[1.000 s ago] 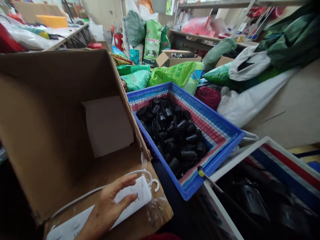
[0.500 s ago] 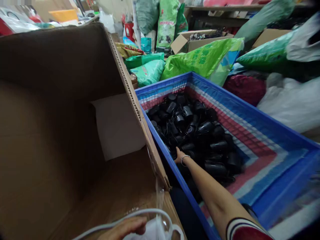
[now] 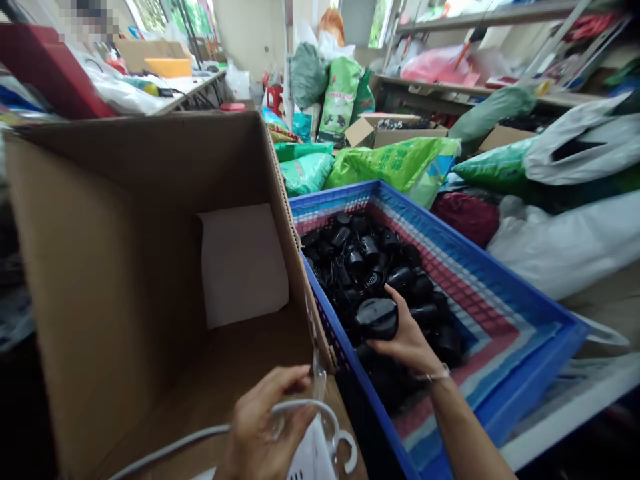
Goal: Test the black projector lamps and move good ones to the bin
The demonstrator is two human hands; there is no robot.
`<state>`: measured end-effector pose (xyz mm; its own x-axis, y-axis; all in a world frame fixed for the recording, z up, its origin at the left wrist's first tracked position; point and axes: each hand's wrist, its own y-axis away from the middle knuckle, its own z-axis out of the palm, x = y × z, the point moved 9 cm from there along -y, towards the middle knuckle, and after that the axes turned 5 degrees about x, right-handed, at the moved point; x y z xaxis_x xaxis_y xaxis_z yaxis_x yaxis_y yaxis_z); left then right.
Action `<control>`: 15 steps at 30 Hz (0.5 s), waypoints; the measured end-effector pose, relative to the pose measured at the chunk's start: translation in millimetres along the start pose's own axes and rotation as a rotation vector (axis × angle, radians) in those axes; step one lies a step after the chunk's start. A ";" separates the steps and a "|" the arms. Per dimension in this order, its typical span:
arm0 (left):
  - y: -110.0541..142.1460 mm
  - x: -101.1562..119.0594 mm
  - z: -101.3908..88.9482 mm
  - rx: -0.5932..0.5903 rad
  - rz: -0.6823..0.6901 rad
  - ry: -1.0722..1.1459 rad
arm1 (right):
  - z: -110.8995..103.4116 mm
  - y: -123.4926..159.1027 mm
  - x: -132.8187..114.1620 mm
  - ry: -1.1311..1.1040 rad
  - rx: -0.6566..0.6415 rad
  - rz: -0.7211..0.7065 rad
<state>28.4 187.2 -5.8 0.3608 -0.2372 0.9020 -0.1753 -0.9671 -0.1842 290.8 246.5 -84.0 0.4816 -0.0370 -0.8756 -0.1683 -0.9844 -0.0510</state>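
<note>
Blue plastic crate (image 3: 480, 253): black adapters (image 3: 380, 267) | cardboard box (image 3: 125, 267): white sheet (image 3: 243, 263)

A round black adapter (image 3: 377, 319) was cupped in the right hand (image 3: 413, 337) above a heap of similar black adapters (image 3: 360, 257) in a blue plastic crate (image 3: 335, 195). At near left, the left hand (image 3: 265, 427) gripped a white power strip (image 3: 311, 459) and its white cord (image 3: 170, 443).

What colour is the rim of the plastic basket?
The rim of the plastic basket is bright blue; it shows best in the head view.
</note>
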 end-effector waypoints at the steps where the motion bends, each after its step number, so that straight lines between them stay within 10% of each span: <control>1: -5.4 15.0 5.0 0.001 0.051 -0.005 | -2.2 15.0 -34.2 0.043 -0.042 -0.106; 7: -2.8 70.4 31.1 -0.160 0.031 0.022 | 11.3 99.9 -165.4 0.171 -0.229 -0.566; 15: 54.0 47.8 -25.9 -0.071 -0.206 0.625 | 38.5 133.0 -138.8 -0.625 -0.620 -0.072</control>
<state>12.4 126.0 37.5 -0.2024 0.0702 0.9768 -0.2269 -0.9736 0.0229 168.4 127.3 12.3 -0.1164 -0.0491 -0.9920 0.4286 -0.9035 -0.0056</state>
